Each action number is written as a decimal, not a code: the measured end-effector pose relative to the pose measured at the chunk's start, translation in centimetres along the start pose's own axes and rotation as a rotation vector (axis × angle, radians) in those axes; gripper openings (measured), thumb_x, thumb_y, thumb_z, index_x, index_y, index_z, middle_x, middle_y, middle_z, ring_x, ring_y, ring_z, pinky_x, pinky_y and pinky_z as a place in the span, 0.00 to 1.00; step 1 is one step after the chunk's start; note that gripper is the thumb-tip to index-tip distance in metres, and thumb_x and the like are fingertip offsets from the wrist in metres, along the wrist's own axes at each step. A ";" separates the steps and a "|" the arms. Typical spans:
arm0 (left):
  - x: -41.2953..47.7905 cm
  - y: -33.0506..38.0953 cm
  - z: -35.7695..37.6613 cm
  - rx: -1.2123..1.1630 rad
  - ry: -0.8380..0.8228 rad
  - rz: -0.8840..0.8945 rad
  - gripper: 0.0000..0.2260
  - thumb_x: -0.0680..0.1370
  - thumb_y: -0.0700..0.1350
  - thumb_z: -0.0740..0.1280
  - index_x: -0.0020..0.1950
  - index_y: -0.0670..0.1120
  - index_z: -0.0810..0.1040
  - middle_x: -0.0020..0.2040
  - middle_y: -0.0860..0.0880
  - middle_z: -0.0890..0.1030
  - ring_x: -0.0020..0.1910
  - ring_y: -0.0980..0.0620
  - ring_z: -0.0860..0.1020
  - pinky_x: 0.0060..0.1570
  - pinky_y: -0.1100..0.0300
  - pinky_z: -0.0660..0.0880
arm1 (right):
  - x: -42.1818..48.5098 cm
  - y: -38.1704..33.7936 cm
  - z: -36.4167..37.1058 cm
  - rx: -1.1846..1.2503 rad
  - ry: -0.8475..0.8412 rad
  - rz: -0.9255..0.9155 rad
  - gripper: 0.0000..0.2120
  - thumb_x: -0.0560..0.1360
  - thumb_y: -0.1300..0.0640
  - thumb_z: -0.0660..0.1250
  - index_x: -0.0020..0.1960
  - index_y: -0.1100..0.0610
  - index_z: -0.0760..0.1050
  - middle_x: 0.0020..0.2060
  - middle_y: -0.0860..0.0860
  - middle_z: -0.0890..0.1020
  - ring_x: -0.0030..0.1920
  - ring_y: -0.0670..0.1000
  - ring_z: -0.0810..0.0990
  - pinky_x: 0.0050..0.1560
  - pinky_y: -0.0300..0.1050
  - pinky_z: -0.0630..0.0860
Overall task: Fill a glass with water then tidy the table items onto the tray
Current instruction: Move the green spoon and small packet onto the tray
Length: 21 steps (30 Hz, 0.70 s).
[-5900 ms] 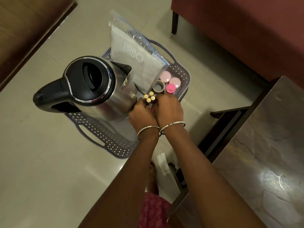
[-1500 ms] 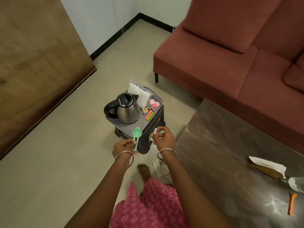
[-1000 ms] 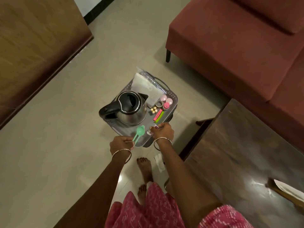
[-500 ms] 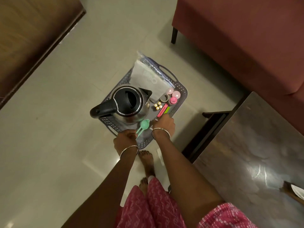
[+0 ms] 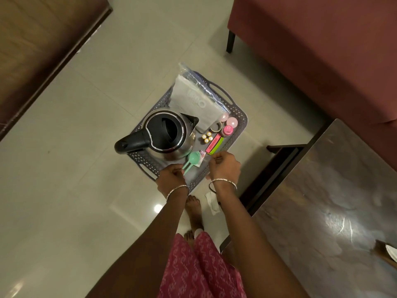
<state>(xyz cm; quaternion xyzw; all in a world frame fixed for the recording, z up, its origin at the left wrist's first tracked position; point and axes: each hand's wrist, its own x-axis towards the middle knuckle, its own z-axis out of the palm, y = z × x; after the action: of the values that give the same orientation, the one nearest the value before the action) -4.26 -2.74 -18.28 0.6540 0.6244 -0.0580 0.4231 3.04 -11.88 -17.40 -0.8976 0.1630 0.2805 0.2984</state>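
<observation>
Both hands hang over the near corner of the grey perforated tray (image 5: pixel 241 118): the left hand (image 5: pixel 171 177) pinches the handle end of the green measuring scoop (image 5: pixel 193 158), while the right hand (image 5: pixel 225 166) has its fingers curled, and I cannot tell whether they pinch anything. From the left hand the scoop's long axis runs forward and to the right, so its bowl lies between the base of the kettle (image 5: pixel 167 134) and a small sachet (image 5: pixel 202 157) just beside it. The left hand is the nearer one, and I judge that letting go there would leave the scoop inside the rim. On the tray I count one kettle, one clear plastic bag (image 5: pixel 193 100) of white sheets, four batteries (image 5: pixel 206 137) standing on end in a cluster, one tape roll (image 5: pixel 216 126), three pink round caps (image 5: pixel 232 121) with one half under the bag, one pink and green pair of sticks (image 5: pixel 213 144), one scoop and one sachet. No glass is in view. The dark counter (image 5: pixel 322 201) lies to the right, well apart from the tray
</observation>
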 end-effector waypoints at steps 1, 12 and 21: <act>0.1 -0.1 0.3 -0.015 0.010 -0.019 0.16 0.72 0.30 0.64 0.43 0.50 0.85 0.40 0.47 0.86 0.42 0.44 0.84 0.48 0.49 0.80 | -0.2 0.5 -0.3 0.026 -0.009 -0.018 0.08 0.75 0.57 0.66 0.50 0.53 0.83 0.45 0.52 0.86 0.46 0.59 0.85 0.51 0.53 0.81; -2.0 -1.1 -0.3 0.103 0.112 0.234 0.11 0.73 0.35 0.69 0.49 0.49 0.84 0.45 0.46 0.84 0.45 0.43 0.81 0.44 0.57 0.73 | 1.3 0.8 1.5 -0.700 0.043 -0.563 0.17 0.75 0.55 0.67 0.63 0.47 0.76 0.57 0.53 0.77 0.59 0.58 0.72 0.56 0.53 0.68; -1.5 -1.8 -1.5 0.199 0.126 0.285 0.12 0.74 0.35 0.69 0.51 0.50 0.84 0.48 0.46 0.81 0.48 0.43 0.80 0.45 0.55 0.73 | 2.3 0.7 2.2 -0.871 0.005 -0.634 0.09 0.74 0.57 0.67 0.52 0.52 0.83 0.48 0.52 0.82 0.57 0.58 0.73 0.54 0.54 0.65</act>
<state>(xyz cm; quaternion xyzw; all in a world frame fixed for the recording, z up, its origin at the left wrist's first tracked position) -6.80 -3.21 -17.35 0.7768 0.5419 -0.0180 0.3204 3.66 -11.38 -20.58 -0.9441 -0.2468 0.2161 -0.0316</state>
